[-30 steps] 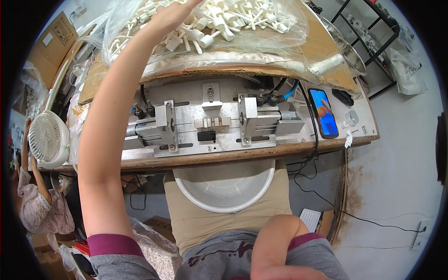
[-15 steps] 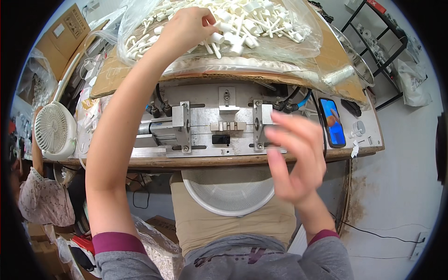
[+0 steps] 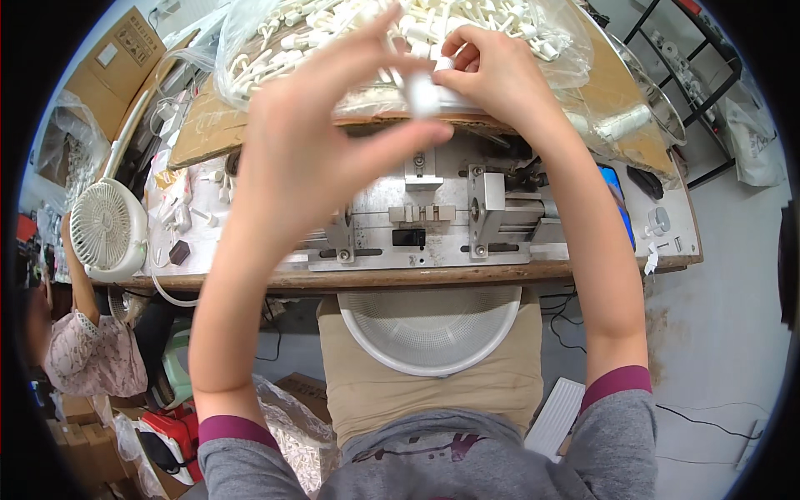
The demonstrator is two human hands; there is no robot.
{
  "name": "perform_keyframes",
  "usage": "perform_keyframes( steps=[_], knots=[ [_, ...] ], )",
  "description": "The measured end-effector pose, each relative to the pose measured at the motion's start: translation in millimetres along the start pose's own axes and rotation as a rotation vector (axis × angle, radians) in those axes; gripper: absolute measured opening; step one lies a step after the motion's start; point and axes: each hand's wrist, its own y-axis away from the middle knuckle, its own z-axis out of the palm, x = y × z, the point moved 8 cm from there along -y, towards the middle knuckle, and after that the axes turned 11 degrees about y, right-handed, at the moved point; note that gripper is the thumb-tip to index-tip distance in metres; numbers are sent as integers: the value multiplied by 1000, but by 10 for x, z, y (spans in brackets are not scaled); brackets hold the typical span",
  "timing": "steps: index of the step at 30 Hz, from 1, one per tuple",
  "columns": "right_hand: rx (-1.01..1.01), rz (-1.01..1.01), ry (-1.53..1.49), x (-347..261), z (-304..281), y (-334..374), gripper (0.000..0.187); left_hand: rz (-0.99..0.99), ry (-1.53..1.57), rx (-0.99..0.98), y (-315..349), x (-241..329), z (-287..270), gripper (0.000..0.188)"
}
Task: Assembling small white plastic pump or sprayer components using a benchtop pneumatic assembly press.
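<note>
My left hand (image 3: pixel 321 125), blurred by motion, is raised over the left part of the metal fixture. A blurred white plastic piece (image 3: pixel 423 95) with a round head sits between its thumb and forefinger. Beside it, at the front of the pile, my right hand (image 3: pixel 498 77) has its fingertips pinched on another small white plastic piece (image 3: pixel 445 63). The heap of white stemmed plastic pieces (image 3: pixel 312 37) lies in a clear bag just beyond both hands. Below them stands the metal fixture (image 3: pixel 392 254), with a small notched block (image 3: pixel 422 214) in its middle.
A white mesh basket (image 3: pixel 429 362) rests on my lap under the table edge. A white fan (image 3: pixel 107 229) stands at the left, near another person's arm (image 3: pixel 81 279). A phone (image 3: pixel 618 204) lies right of the fixture. Cardboard (image 3: pixel 200 137) is under the bag.
My left hand has drawn back from the pile, with a white piece at its fingers. My right hand has moved from the fixture's right side up to the pile and closed on a piece.
</note>
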Motion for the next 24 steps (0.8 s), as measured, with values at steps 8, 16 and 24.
perform_keyframes(
  steps=[8,16,24],
  knots=[
    [122,67,-258,-146,-334,397,20,-260,-40,-115,1207,228,511,39],
    [139,56,-112,-203,-353,505,22,-206,-308,-223,1334,158,813,30],
    [133,-45,-126,-48,-190,467,24,-256,-223,-239,1225,85,759,22]
  ],
)
